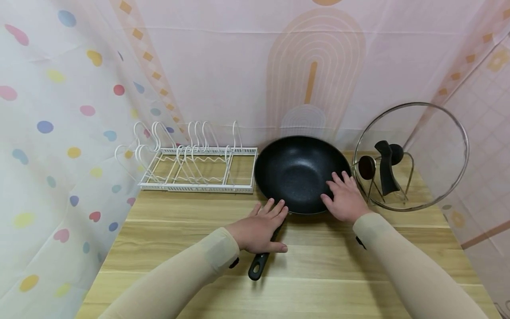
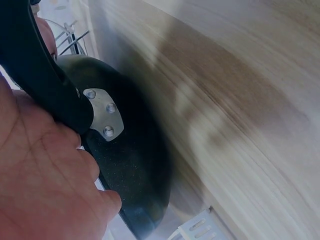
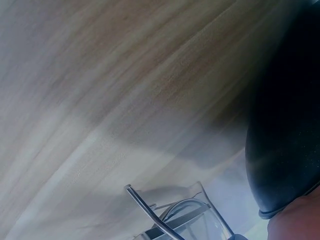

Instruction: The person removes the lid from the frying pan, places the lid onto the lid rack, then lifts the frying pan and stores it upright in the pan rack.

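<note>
A black wok (image 1: 296, 173) sits on the wooden table, its black handle (image 1: 259, 264) pointing toward the person. Over the handle is the left hand (image 1: 259, 228), fingers straight and spread, fingertips at the wok's near rim. In the left wrist view, a riveted metal bracket (image 2: 107, 115) joins the handle to the wok, and the left hand (image 2: 47, 175) lies close beside it. The right hand (image 1: 345, 197) reaches over the wok's right rim with extended, spread fingers. In the right wrist view, only part of this hand (image 3: 297, 222) shows, against the wok's dark side (image 3: 282, 140).
Left of the wok stands a white wire rack (image 1: 199, 189) with upright loops. On the right, a round glass lid (image 1: 467, 153) with a black knob leans upright in a metal wire stand (image 1: 411, 170). Patterned curtains (image 1: 223, 66) hang behind and beside the table (image 1: 318, 274).
</note>
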Tool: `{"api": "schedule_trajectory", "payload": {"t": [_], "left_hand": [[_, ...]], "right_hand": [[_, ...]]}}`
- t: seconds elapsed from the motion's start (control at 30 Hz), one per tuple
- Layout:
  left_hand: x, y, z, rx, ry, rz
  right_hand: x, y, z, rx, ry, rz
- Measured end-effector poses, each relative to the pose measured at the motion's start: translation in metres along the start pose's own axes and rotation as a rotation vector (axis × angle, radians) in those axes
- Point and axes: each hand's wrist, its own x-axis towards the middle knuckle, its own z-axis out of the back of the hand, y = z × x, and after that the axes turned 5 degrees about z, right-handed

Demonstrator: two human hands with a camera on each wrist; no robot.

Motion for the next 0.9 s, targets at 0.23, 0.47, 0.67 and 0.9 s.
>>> {"api": "schedule_trajectory", "payload": {"t": [0.23, 0.47, 0.67, 0.9], "left_hand": [[0.0014, -0.0017, -0.0039, -0.005, -0.007, 0.005], [0.0018, -0.0033, -0.0068, -0.015, -0.012, -0.003], [0.0035, -0.0039, -0.0096, -0.013, -0.025, -0.016], [0.0023, -0.0059, -0.01, -0.012, -0.017, -0.023]], "right_hand": [[0.0042, -0.0055, -0.0019, -0.004, 0.007, -0.002], [0.0055, -0.0059, 0.001, 0.004, 0.016, 0.003], [0.0065, -0.0067, 0.0017, -0.002, 0.011, 0.012], [0.0092, -0.0081, 0.0013, -0.004, 0.016, 0.027]]}}
